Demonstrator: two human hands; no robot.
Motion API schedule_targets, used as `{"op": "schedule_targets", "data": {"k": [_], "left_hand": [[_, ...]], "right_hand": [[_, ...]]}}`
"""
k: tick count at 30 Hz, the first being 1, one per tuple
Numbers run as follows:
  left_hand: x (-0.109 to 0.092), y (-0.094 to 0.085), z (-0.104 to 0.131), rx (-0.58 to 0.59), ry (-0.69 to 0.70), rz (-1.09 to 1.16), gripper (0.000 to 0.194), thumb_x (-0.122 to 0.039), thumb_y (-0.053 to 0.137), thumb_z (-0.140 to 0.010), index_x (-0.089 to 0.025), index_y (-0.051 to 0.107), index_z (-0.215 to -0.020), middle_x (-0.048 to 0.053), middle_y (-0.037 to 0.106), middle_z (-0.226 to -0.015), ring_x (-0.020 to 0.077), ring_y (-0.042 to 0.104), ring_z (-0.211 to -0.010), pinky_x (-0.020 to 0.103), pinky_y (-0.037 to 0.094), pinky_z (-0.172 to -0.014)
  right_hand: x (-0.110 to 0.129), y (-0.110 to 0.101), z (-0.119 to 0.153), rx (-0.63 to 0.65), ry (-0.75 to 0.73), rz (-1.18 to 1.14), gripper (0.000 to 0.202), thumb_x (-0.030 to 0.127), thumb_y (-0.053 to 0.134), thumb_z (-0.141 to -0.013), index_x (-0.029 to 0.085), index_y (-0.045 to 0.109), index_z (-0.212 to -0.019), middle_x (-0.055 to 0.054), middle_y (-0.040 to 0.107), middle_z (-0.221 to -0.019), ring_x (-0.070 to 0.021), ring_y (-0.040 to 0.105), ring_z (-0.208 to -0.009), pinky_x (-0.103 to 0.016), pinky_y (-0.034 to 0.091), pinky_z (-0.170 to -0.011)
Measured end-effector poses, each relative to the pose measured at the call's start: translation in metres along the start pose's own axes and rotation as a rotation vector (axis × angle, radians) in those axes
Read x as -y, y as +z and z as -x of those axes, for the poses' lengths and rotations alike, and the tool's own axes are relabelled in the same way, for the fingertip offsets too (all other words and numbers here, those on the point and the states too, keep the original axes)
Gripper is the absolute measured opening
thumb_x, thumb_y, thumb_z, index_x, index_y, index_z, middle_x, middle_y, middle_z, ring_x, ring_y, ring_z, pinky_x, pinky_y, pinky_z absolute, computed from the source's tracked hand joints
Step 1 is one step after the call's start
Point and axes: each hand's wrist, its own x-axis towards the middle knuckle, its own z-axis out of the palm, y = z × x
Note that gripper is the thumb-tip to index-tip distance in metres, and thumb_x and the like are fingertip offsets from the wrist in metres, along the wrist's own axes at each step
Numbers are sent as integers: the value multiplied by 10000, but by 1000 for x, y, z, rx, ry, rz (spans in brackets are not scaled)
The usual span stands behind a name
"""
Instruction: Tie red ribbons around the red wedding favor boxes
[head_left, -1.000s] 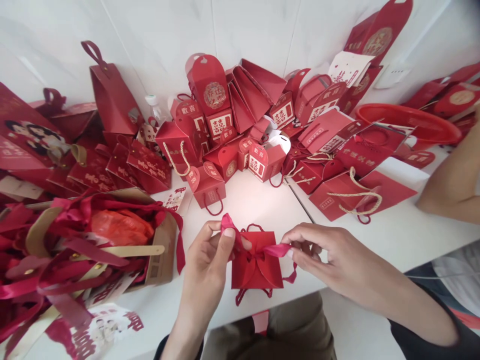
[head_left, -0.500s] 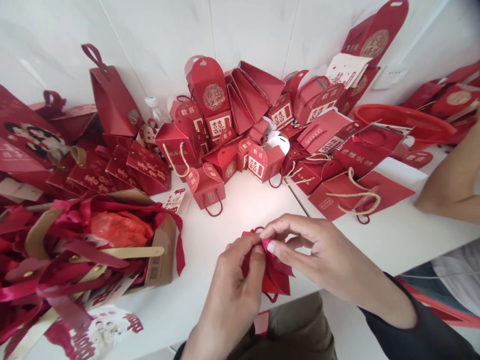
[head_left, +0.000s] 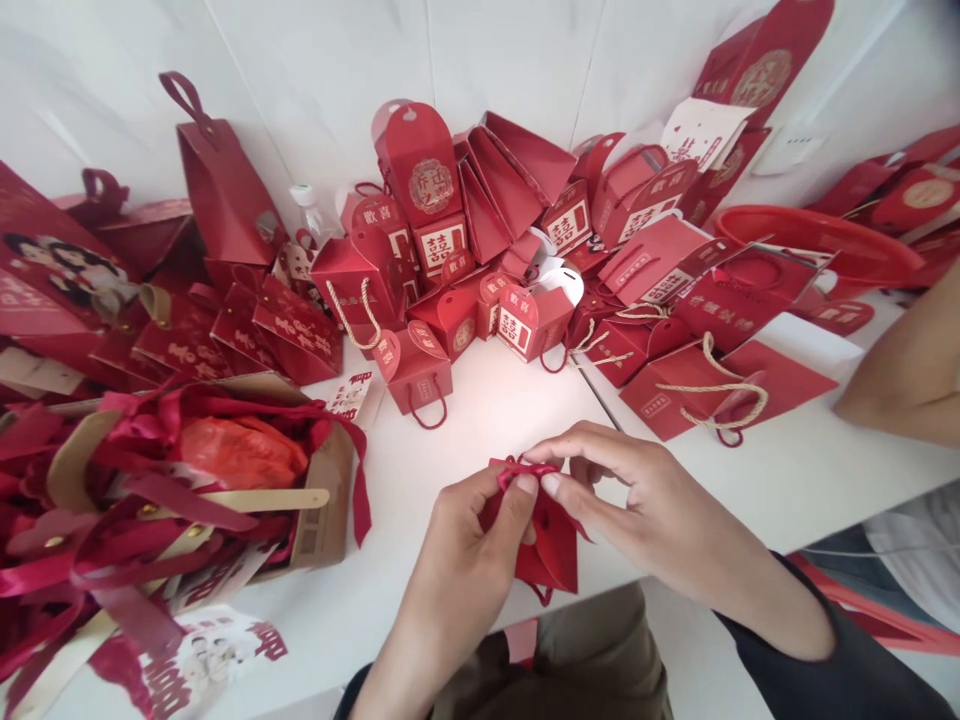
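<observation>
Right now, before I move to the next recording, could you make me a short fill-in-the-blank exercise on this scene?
1. The person's left hand and right hand both pinch a shiny dark-pink ____ over the small red paper box.
2. The open brown cardboard box stands to the person's ____.
3. In colour, the smooth flat table top is ____.

Missing words: ribbon; left; white.

An open brown cardboard carton [head_left: 321, 530] holds a crumpled orange-red plastic bag [head_left: 244, 455], and a crimson satin ribbon [head_left: 361, 500] hangs over its right edge. In front of the carton lies a white paper cutout with red characters [head_left: 210, 655]. Behind it stand red paper boxes with gold lettering [head_left: 298, 335] and a clear plastic bottle [head_left: 307, 215]. Well to its right sits a red plastic basin [head_left: 832, 240].
</observation>
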Motion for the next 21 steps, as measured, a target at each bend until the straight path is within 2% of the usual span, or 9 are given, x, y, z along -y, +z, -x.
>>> {"op": "schedule_targets", "data": {"k": [4, 7, 10, 13, 16, 19, 21], "left_hand": [[2, -3, -2, 9, -27, 26, 456, -494, 520, -991, -164, 571, -681, -17, 533, -633, 93, 411, -562, 223, 334, -537], [2, -4, -3, 41, -22, 100, 421, -492, 543, -991, -158, 619, -746, 9, 605, -717, 116, 508, -646, 221, 404, -598], [1, -5, -3, 81, -1, 220, 281, -421, 599, -972, -168, 710, -917, 36, 699, -875, 156, 608, -808, 242, 503, -757], [1, -5, 0, 63, -16, 274, 212, -346, 642, -944, -195, 759, -1036, 41, 744, -1004, 179, 642, -944, 273, 513, -928], [3, -3, 1, 7, -15, 313, 217, -370, 641, -957, -215, 787, -998, 20, 750, -918, 158, 644, -863, 245, 524, -855], [8, -3, 0, -14, -29, 325, 278, -422, 628, -976, -202, 796, -951, 7, 720, -777, 133, 613, -732, 218, 515, -731], [12, -3, -1, -30, -59, 333, 304, -441, 627, -977, -191, 798, -976, 15, 725, -769, 135, 623, -730, 222, 521, -730]], "right_hand": [[1, 4, 3, -111, -18, 33, 155, 191, 618, -964, 291, 712, -1035, 53, 715, -996, -101, 662, -811, -196, 515, -689], [3, 10, 8, -140, -55, 16, 135, 171, 638, -962, 289, 683, -1008, 70, 698, -939, -89, 647, -771, -181, 514, -723], [4, 17, 13, -128, -49, -41, 137, 164, 642, -969, 295, 656, -1003, 84, 686, -897, -83, 638, -748, -160, 519, -718], [1, 23, 15, -122, -26, -101, 133, 170, 652, -968, 299, 636, -999, 87, 692, -890, -88, 654, -763, -154, 530, -715], [-2, 24, 15, -101, -2, -125, 117, 174, 641, -975, 289, 639, -999, 66, 722, -951, -107, 689, -826, -177, 546, -753], [-3, 24, 16, -100, 5, -130, 98, 185, 631, -986, 280, 657, -982, 56, 727, -905, -121, 695, -809, -201, 551, -755], [-2, 23, 17, -112, 5, -120, 87, 205, 630, -995, 280, 670, -981, 53, 729, -899, -125, 692, -809, -209, 548, -761]]}}
